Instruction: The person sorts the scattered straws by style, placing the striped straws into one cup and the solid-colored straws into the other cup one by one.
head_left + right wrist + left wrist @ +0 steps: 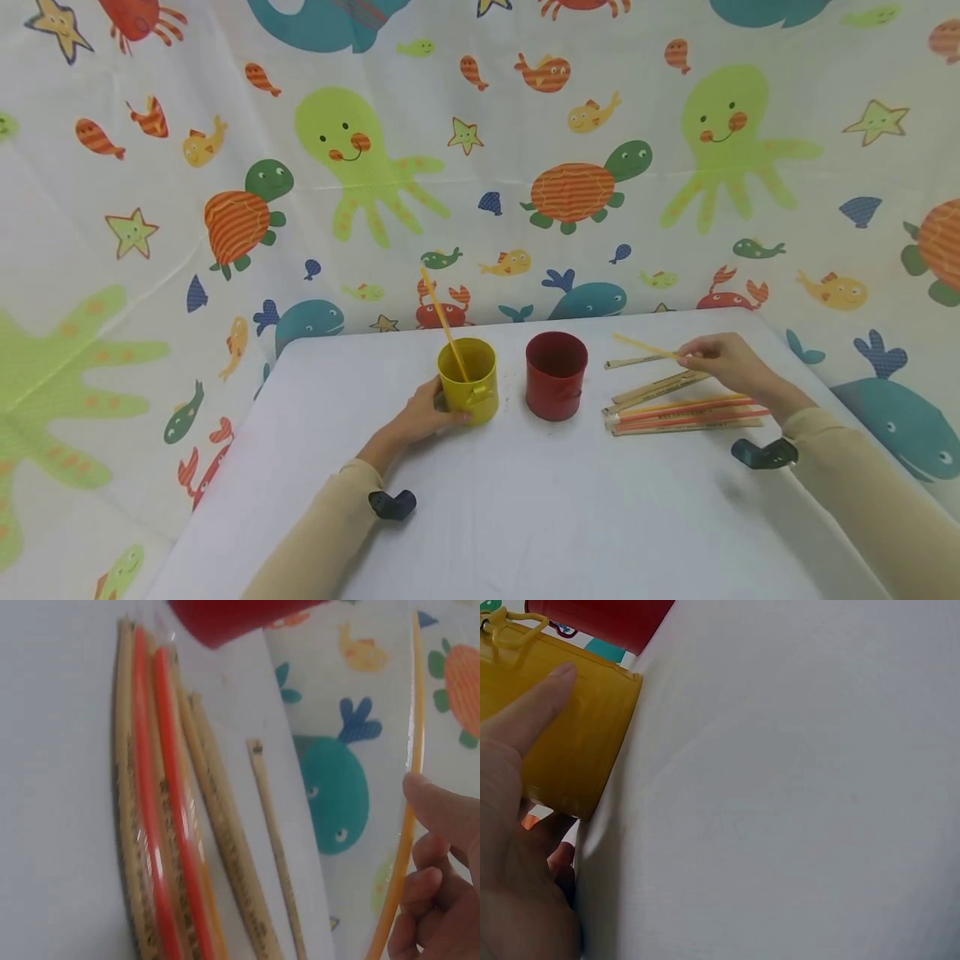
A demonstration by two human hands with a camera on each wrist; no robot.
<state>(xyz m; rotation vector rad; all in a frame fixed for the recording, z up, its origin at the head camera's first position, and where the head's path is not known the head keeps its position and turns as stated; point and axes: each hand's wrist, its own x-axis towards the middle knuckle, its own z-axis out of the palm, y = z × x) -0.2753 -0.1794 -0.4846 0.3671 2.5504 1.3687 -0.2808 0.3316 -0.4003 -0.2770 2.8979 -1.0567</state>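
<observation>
My left hand (426,413) grips the small yellow metal bucket (474,407) low on its side, the thumb lying along its wall in the left wrist view. The bucket stands upright on the table, and an orange-yellow straw (441,312) leans inside it, sticking up past the rim. Over on the right, my right hand (726,360) pinches another orange-yellow straw (411,817) between thumb and fingers, above the far end of a pile. That pile holds slim brown paper-wrapped sticks (232,832) with dark print and red-orange straws (176,780).
A dark red bucket (553,392) stands between the yellow one and the pile. One wrapped stick (274,832) lies apart from the others. Behind the white table (555,517) hangs a cloth (480,142) printed with sea animals.
</observation>
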